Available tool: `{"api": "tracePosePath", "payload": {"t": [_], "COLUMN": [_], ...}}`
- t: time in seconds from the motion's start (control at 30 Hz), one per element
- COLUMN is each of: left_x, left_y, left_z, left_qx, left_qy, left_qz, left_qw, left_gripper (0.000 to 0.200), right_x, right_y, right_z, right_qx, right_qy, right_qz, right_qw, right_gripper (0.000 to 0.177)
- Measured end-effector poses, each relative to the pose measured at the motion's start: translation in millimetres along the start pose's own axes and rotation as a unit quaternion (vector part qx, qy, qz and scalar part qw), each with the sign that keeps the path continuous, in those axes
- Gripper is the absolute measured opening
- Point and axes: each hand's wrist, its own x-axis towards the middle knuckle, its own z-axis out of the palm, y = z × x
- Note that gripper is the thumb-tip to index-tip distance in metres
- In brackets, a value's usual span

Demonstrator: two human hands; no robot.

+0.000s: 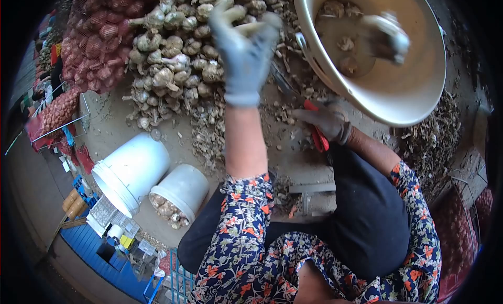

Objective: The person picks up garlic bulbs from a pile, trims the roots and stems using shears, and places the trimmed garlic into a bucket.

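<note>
My left hand [243, 55], in a grey-blue work glove, is raised over a heap of garlic bulbs [167, 68] with its fingers spread and nothing between them. A blurred garlic bulb [387, 37] hangs in mid-air inside the large cream tub [414, 102], apart from either hand. Several garlic bulbs lie on the tub's bottom. My right hand [330, 123], gloved too, is closed around red-handled pruning shears [318, 140] near my knee. Their dark blades point up and left toward the heap.
A white bucket [139, 165] lies tipped at the left, beside a smaller bucket [183, 189] with garlic in it. Full red mesh sacks [99, 42] stand at the upper left. Cut stems and husks [429, 147] litter the ground below the tub.
</note>
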Motion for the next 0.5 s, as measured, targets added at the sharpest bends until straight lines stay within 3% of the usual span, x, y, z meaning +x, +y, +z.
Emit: {"api": "tracePosePath", "payload": {"t": [0.03,0.07,0.13,0.17,0.23,0.3,0.37,0.4,0.43,0.47,0.5], "left_x": [22.2,37.2,64.1,67.9,70.8,64.6,63.5,61.5,56.6,48.3,38.8], "left_y": [-21.8,-39.5,-98.9,-106.5,-117.6,-137.0,-146.5,-151.7,-152.5,-164.7,-181.6], "left_z": [-13.4,-32.3,-66.9,-63.0,-52.6,-59.9,-72.4,-84.4,-93.6,-103.0,-111.3], "left_qx": [0.141,0.319,0.588,0.588,0.668,0.657,0.597,0.543,0.438,0.369,0.297], "left_qy": [0.130,0.167,0.086,0.082,0.095,0.129,0.160,0.131,0.088,0.080,0.071], "left_qz": [-0.081,-0.149,-0.181,-0.184,-0.240,-0.220,-0.137,-0.097,-0.077,-0.052,-0.027], "left_qw": [0.978,0.921,0.784,0.783,0.698,0.710,0.774,0.824,0.891,0.924,0.952], "left_gripper": [0.070,0.058,0.053,0.053,0.053,0.052,0.051,0.054,0.056,0.059,0.063], "right_x": [2.9,4.1,7.9,7.9,3.6,4.0,9.2,14.1,22.0,26.6,24.4], "right_y": [2.1,4.6,0.6,-1.9,-15.5,-21.8,-24.9,-19.8,-11.1,-5.2,-11.4], "right_z": [-2.5,-4.1,-10.5,-12.0,-5.9,-4.2,-8.7,-11.7,-15.3,-17.9,-15.2], "right_qx": [-0.003,-0.002,-0.013,-0.029,-0.006,0.012,-0.051,-0.048,-0.154,-0.258,-0.256], "right_qy": [0.021,0.042,0.038,0.031,0.036,0.039,0.021,0.021,0.062,0.104,0.105], "right_qz": [0.001,0.007,-0.003,-0.013,0.010,0.030,0.037,0.039,-0.010,-0.060,-0.059], "right_qw": [1.000,0.999,0.999,0.999,0.999,0.999,0.998,0.998,0.986,0.959,0.959], "right_gripper": [0.037,0.037,0.033,0.030,0.030,0.031,0.029,0.029,0.030,0.030,0.030]}}
